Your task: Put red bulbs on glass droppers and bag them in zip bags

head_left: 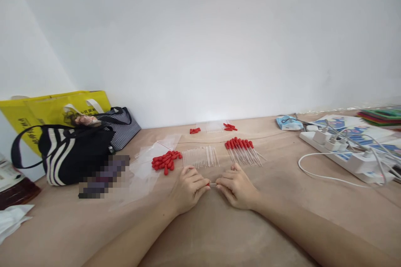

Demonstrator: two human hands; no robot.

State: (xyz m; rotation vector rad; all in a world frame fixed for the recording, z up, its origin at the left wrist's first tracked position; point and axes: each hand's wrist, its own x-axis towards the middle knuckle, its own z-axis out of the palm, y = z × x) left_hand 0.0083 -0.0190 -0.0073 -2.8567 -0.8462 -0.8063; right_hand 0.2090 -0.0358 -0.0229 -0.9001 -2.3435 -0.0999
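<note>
Looks like home or small office, can't really tell which. Plain white wall [213,50] behind tabletop [213,233] far edge, yellow tote [44,110] plus black bag [81,158] near far left corner, loaded power strip [313,142] toward right edge.

The yellow bag [52,108] has some dark writing on it, but the letters are too small and blurry to read. No other words or numbers can be read.

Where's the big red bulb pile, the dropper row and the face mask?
Big red bulb pile [167,159]: head view, middle bulbs.
Dropper row [241,144]: head view, a middle bulb.
Face mask [289,123]: head view, its blue middle.
</note>
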